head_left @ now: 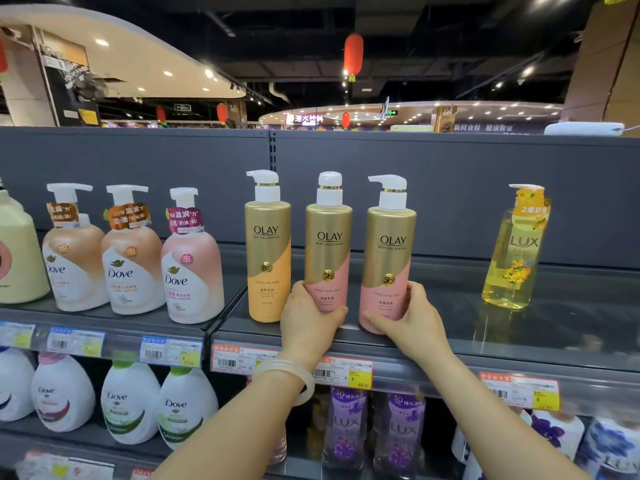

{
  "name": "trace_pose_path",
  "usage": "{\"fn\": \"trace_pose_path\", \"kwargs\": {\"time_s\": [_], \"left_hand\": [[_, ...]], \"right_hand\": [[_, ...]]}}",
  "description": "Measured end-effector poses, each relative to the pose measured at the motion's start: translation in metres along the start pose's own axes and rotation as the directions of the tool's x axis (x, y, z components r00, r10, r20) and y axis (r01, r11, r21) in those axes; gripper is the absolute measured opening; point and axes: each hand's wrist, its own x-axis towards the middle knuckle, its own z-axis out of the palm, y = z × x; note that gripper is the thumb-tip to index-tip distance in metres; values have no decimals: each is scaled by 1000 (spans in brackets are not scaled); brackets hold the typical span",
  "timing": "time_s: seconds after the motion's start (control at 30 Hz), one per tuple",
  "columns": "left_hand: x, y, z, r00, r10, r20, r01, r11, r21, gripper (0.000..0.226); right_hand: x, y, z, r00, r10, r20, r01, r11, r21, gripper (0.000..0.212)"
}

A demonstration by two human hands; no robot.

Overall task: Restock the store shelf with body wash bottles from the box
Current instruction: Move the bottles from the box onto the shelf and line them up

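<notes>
1. We see two pink-and-gold bottles standing upright on the top shelf (pixel 519 336), near its front edge; the middle bottle (pixel 328 244) sits inside the curled fingers of the left hand (pixel 306 323), and the right bottle (pixel 388 251) inside those of the right hand (pixel 412 317).
2. Our left hand grips the lower part of its bottle: fingers wrap the left side, the thumb lies across the front near the base.
3. Our right hand grips the base of the other bottle: fingers curl round its right side, the thumb runs under the front.
4. The two held bottles stand just beside each other, with a narrow gap between them.
5. Just left of the left fingers stands a gold-and-orange bottle (pixel 267 251), upright.
6. Further left we see three rounded pump bottles (pixel 133 258) in a row.
7. Well to the right of the right fingers stands a yellow bottle (pixel 516 251), alone.
8. Below the hands, price tags (pixel 343 370) line the shelf edge, and a pale bangle (pixel 294 375) circles the left wrist.
</notes>
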Motion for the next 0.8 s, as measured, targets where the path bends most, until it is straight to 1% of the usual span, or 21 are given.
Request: {"fn": "trace_pose_path", "kwargs": {"time_s": [0.1, 0.17, 0.2, 0.23, 0.27, 0.3, 0.33, 0.37, 0.4, 0.43, 0.47, 0.5, 0.53, 0.57, 0.6, 0.67, 0.8], "left_hand": [[0, -2, 0, 1000, 6, 10, -6, 1000, 7, 56], [-2, -2, 0, 999, 38, 9, -38, 999, 28, 59], [-5, -3, -2, 997, 71, -17, -70, 997, 36, 61], [-9, -4, -5, 990, 120, -71, -117, 992, 35, 62], [-12, -5, -10, 970, 183, -162, -181, 983, 25, 60], [-14, -7, -17, 934, 233, -272, -239, 971, 13, 57], [-12, -10, -24, 893, 242, -380, -265, 964, -7, 54], [-8, -12, -32, 868, 199, -456, -246, 968, -46, 56], [0, -15, -40, 868, 121, -482, -187, 978, -91, 61], [9, -18, -47, 889, 36, -457, -101, 988, -119, 71], [19, -21, -53, 919, -32, -392, -15, 993, -116, 83], [26, -24, -57, 952, -77, -297, 50, 994, -99, 95], [31, -25, -60, 975, -102, -197, 87, 993, -82, 101], [33, -27, -61, 988, -108, -113, 100, 992, -70, 98], [34, -29, -62, 993, -96, -67, 92, 994, -58, 88], [34, -32, -65, 997, -66, -45, 65, 997, -29, 70], [32, -34, -69, 999, -40, -25, 39, 998, -53, 66]], "right_hand": [[0, -2, -1, 1000, 5, 1, -5, 1000, 2, 72], [0, -2, -1, 1000, 10, 4, -10, 1000, 1, 71], [0, -2, -1, 1000, 13, 5, -13, 1000, 0, 71], [0, -3, 0, 1000, 18, 5, -18, 1000, -1, 71], [0, -3, -1, 1000, 22, 7, -22, 1000, -2, 70], [0, -4, -1, 1000, 23, 9, -23, 1000, -5, 69], [0, -4, -1, 1000, 25, 12, -25, 1000, -10, 68], [1, -5, -1, 1000, 25, 12, -24, 1000, -14, 68], [1, -5, -1, 1000, 26, 12, -26, 1000, -17, 69], [0, -5, 0, 1000, 28, 11, -28, 999, -20, 70], [0, -5, -1, 999, 31, 10, -30, 999, -23, 71], [0, -5, -1, 999, 32, 8, -32, 999, -26, 71], [-1, -5, -1, 999, 34, 9, -34, 999, -27, 72], [-1, -5, -2, 999, 35, 12, -34, 999, -27, 73], [-2, -6, -2, 999, 34, 18, -34, 999, -27, 74], [-2, -6, -2, 999, 34, 23, -34, 999, -24, 74], [-2, -6, -1, 999, 41, 17, -40, 999, -25, 73]]}}
